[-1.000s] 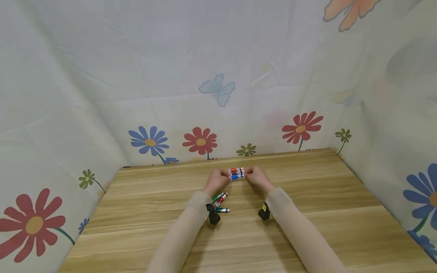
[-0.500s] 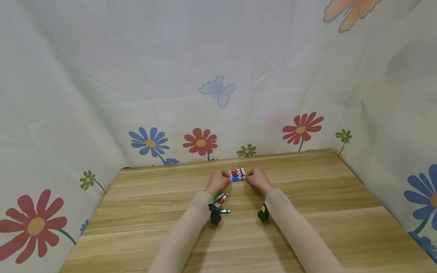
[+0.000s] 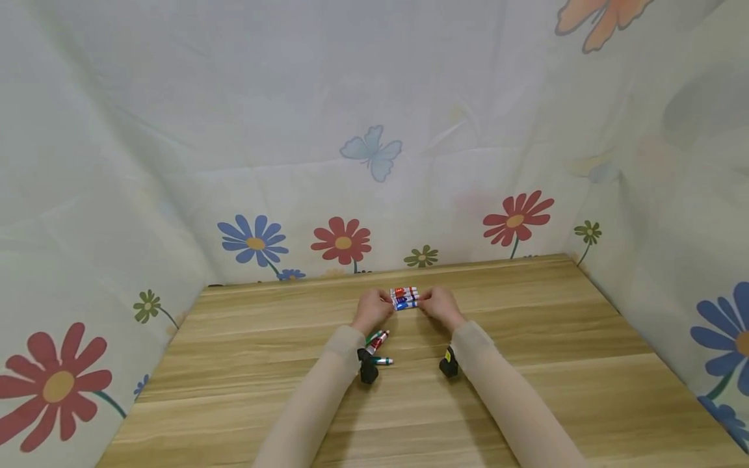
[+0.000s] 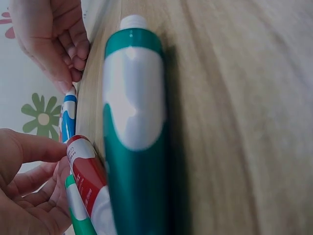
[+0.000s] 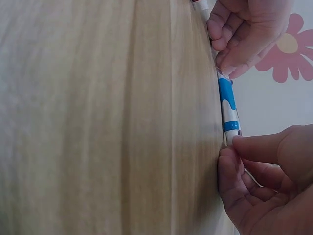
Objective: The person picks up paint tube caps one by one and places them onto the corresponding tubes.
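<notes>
Several paint tubes lie side by side in a row near the back of the table, between my two hands. The nearest is a blue paint tube (image 3: pixel 406 305), with a dark blue tube (image 3: pixel 405 299) and an orange-red tube (image 3: pixel 404 292) behind it. My left hand (image 3: pixel 372 309) pinches the blue tube's flat end. At the opposite end, the thumb and fingers of my right hand (image 5: pixel 264 181) pinch its white cap. The left wrist view shows the blue tube (image 4: pixel 68 117) partly hidden behind a red tube.
Closer to me, by my left wrist, lie a red tube (image 3: pixel 378 340), a green tube (image 3: pixel 373 337) and a teal-green tube (image 3: pixel 383 361). A black wrist camera (image 3: pixel 368 367) partly covers them. Flowered cloth (image 3: pixel 281 182) hangs behind the wooden table (image 3: pixel 409 416).
The blue tube, earlier tilted and overlapping the row, now lies more level beside the dark blue tube, which shows more. Both hands stay at the row's ends with only slight shifts.
</notes>
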Demonstrator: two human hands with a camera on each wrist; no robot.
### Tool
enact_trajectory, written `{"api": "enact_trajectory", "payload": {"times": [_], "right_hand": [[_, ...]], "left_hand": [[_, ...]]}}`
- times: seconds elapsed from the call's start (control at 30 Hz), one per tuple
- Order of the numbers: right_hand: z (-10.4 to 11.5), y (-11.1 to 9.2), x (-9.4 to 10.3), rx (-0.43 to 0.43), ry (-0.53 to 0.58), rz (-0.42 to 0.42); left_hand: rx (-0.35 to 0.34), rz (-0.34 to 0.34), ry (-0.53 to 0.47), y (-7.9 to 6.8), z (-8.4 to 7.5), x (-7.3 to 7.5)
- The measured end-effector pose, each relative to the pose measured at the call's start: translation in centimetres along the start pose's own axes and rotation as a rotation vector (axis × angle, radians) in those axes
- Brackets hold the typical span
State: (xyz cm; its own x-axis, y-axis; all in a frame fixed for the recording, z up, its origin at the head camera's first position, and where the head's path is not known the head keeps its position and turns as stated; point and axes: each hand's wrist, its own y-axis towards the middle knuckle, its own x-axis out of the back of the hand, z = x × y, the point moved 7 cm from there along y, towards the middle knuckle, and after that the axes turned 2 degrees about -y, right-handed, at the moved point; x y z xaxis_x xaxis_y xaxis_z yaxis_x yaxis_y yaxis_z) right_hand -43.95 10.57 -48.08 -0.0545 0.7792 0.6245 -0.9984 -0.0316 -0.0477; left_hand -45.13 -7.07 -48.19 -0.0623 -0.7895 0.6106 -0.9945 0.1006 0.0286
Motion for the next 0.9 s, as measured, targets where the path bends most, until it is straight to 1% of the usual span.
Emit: {"api": "enact_trajectory", "payload": {"times": [0.23,0.47,0.6,0.67,0.77,0.9], "right_hand": [[0.2,0.0,0.0,0.013,-0.011,-0.012],[-0.1,0.2,-0.2,0.018,-0.036,-0.015],[-0.4,0.3,-0.2,0.011,-0.033,-0.015],[-0.5,0.3,-0.2,0.012,-0.023,-0.001],[-0.7,0.0,0.4,0.013,-0.024,0.031],[-1.0,-0.5,2.0,0.024,-0.056,0.081]], "left_hand": [[0.015,-0.006,0.002,-0.1,-0.1,0.2],[0.021,-0.003,0.004,-0.1,0.0,0.3],[0.028,0.015,-0.03,0.0,0.3,0.1],[0.016,0.025,-0.052,0.0,0.5,0.1],[0.014,0.054,-0.084,-0.1,0.9,0.5],[0.042,0.083,-0.095,-0.6,1.6,1.7]]}}
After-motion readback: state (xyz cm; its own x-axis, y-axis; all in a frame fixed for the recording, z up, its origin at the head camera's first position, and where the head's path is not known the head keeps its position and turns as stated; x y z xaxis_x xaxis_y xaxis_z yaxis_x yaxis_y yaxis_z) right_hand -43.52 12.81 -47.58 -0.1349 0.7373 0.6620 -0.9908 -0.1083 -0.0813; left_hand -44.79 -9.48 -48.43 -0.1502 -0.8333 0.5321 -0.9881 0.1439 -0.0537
